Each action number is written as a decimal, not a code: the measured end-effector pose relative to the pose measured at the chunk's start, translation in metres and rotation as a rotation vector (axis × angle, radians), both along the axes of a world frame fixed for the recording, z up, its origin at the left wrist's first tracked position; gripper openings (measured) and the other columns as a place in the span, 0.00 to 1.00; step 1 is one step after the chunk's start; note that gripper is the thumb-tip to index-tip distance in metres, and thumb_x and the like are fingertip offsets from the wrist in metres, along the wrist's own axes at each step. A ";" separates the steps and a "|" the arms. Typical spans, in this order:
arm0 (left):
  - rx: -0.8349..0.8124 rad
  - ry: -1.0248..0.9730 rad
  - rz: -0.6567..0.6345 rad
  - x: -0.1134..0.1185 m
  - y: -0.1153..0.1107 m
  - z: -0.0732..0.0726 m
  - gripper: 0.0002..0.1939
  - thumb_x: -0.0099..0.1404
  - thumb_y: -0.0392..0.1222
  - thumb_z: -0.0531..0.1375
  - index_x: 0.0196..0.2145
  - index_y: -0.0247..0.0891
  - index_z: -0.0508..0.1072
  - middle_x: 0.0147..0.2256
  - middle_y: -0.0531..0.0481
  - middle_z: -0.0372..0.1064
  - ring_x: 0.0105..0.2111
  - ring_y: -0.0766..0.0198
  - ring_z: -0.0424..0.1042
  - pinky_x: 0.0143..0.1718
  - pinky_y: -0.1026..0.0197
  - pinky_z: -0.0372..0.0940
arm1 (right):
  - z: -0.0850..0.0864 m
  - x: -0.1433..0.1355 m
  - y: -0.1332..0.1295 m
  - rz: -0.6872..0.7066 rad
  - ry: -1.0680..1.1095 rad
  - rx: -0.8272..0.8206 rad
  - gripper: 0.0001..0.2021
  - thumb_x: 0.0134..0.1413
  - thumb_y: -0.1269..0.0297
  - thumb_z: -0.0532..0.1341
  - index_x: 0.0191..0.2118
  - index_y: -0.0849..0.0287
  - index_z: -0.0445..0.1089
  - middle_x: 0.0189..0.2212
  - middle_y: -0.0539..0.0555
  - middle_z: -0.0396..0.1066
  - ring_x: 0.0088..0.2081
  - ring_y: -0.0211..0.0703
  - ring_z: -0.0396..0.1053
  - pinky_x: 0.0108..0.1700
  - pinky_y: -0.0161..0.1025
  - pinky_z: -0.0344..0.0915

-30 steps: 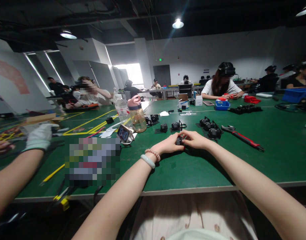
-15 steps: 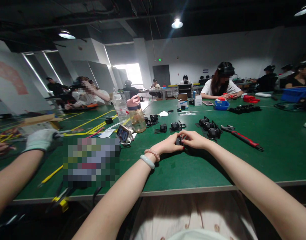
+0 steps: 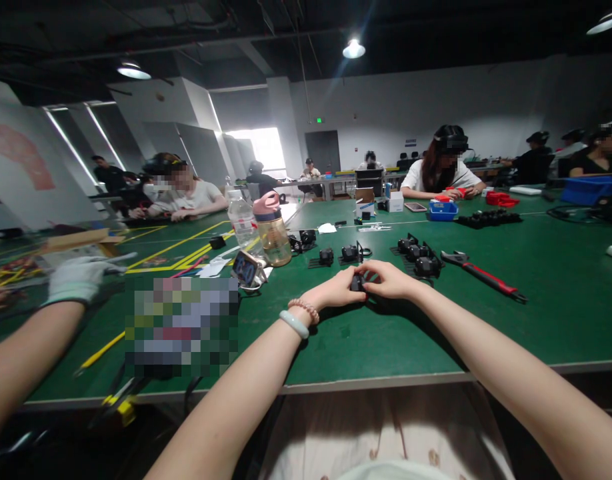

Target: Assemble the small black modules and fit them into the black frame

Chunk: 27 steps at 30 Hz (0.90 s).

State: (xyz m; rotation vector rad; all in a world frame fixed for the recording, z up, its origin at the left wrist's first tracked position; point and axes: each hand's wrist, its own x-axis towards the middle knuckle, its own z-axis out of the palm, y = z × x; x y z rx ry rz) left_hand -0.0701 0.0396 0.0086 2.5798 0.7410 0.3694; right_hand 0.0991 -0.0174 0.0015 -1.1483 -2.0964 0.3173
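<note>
Component (image 3: 357, 283), small and black, sits between the left hand (image 3: 339, 287) and the right hand (image 3: 392, 280) over the green table (image 3: 386, 350). Each hand's fingers (image 3: 380, 269) are drawn nearly together, pinching it; whether it touches the table I cannot tell. Just to the far side are 2 separate black units (image 3: 349, 253); to the right, a black cluster (image 3: 420, 257), then 1 red-handled wrench (image 3: 492, 279).

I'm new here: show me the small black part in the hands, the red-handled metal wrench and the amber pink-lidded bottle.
Small black part (image 3: 357, 283), head view: its uncovered side.
Red-handled metal wrench (image 3: 487, 275), head view: its handle.
Amber pink-lidded bottle (image 3: 273, 239), head view: its body.
</note>
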 end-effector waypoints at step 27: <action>-0.004 -0.007 -0.012 0.000 -0.003 0.002 0.30 0.48 0.50 0.58 0.46 0.34 0.59 0.42 0.45 0.62 0.41 0.57 0.62 0.44 0.58 0.57 | -0.003 0.000 0.000 -0.007 -0.015 0.015 0.18 0.40 0.73 0.56 0.43 0.61 0.63 0.36 0.54 0.66 0.34 0.36 0.63 0.35 0.34 0.61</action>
